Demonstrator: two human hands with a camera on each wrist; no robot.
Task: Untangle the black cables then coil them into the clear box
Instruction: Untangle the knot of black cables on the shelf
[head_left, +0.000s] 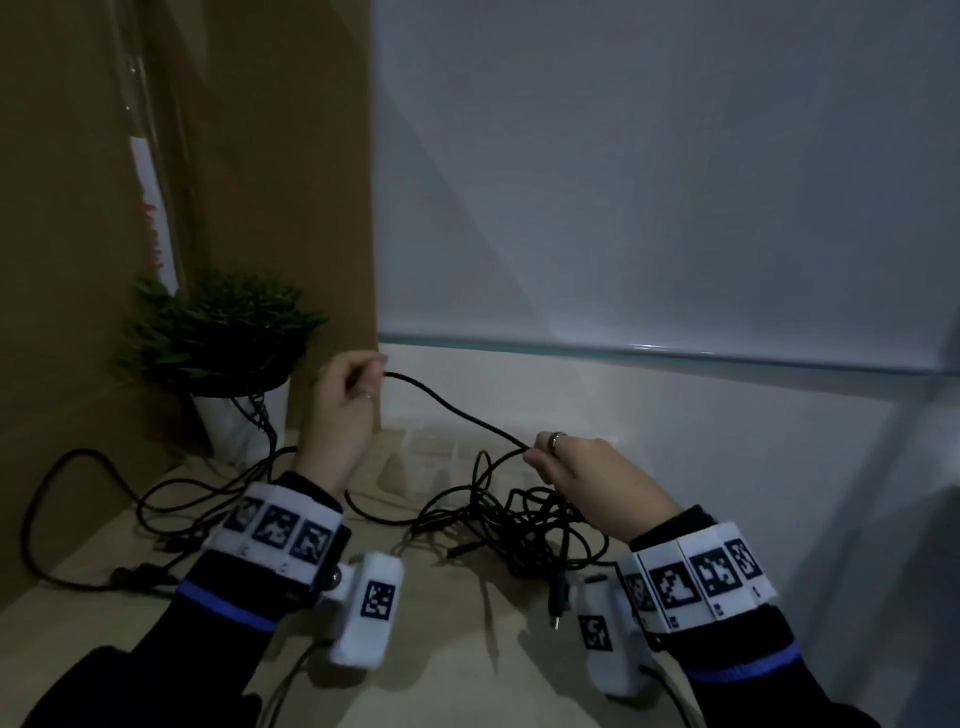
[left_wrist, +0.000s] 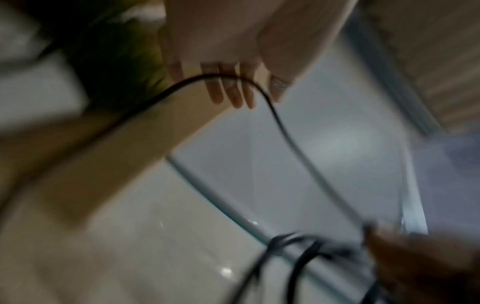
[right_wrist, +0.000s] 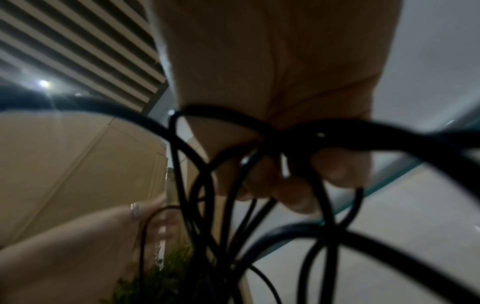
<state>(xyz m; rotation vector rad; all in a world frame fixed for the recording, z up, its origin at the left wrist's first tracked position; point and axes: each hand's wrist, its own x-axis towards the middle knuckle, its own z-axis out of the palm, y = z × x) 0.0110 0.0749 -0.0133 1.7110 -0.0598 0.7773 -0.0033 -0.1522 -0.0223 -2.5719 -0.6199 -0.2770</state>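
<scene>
Head view: my left hand (head_left: 343, 395) and right hand (head_left: 582, 470) pinch one cable strand (head_left: 457, 410) above the tangle (head_left: 524, 519); the clear box (head_left: 415, 447) sits just behind. Pulling risks tightening knots.

Both hands raised, left hand (head_left: 347, 400) higher; right hand (head_left: 582, 475) apparently pinching.

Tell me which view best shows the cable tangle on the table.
Head view: the whole tangle lies sharp on the table below the right hand, one strand rising to the left hand. Right wrist view shows only blurred loops up close; left wrist view catches a smeared corner.
</scene>
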